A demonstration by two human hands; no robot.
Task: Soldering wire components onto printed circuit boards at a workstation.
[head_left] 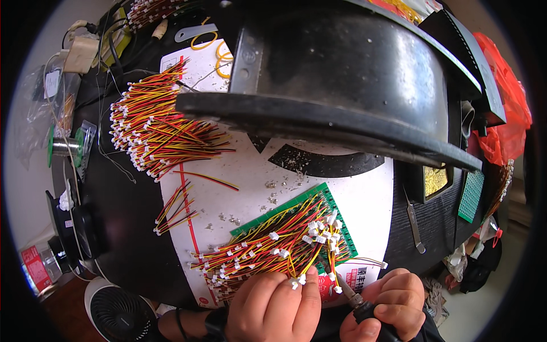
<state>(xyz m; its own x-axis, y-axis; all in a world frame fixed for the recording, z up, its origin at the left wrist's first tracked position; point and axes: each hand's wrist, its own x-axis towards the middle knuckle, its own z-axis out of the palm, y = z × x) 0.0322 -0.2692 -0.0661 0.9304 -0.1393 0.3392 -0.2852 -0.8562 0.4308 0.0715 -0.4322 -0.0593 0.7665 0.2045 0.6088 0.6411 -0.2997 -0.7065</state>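
My left hand [276, 308] is closed, thumb and fingers pinching red, black and yellow wires by a white plug [298, 281]. In my right hand [393, 305] is a soldering iron [360, 306], its black handle gripped and its metal tip pointing up and left toward the wires. Just beyond both hands lies a green circuit board panel [327, 196], tilted on a white sheet [364, 199]. A dense row of wires with white plugs [268, 245] covers most of the panel. The wire ends at the board are largely hidden.
A large black drum-shaped thing [342, 68] overhangs the far side. Far left lies a thick pile of plugged wires [165, 125], with a few loose wires [174, 211] nearer. Tweezers [414, 225], a yellow tip-cleaning pad [436, 179] and another green board [472, 195] are right; a solder spool [65, 146] is left.
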